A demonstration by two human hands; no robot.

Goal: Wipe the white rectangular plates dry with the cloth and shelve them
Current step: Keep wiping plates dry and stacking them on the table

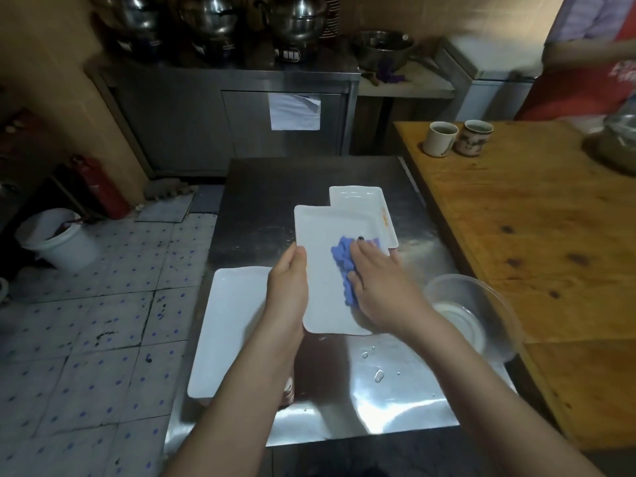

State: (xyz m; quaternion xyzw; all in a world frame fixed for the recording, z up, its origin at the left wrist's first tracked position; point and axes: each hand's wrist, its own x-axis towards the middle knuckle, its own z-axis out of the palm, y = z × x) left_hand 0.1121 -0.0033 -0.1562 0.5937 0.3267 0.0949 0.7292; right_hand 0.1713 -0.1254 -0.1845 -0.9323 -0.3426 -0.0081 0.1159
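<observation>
Steel table [268, 187] fills centre frame, with one white rectangular plate [227, 332] flat at its lower-left edge and a second white plate [358, 197] lying further up at centre, orange marking on its right rim. A clear plastic bowl [481, 294] sits at the table's right edge with a white dish inside, and water drops [378, 375] lie on the bare steel lower centre. Wooden table [533, 235] butts against it at right, carrying two mugs [440, 139] side by side near its upper-left corner.
</observation>
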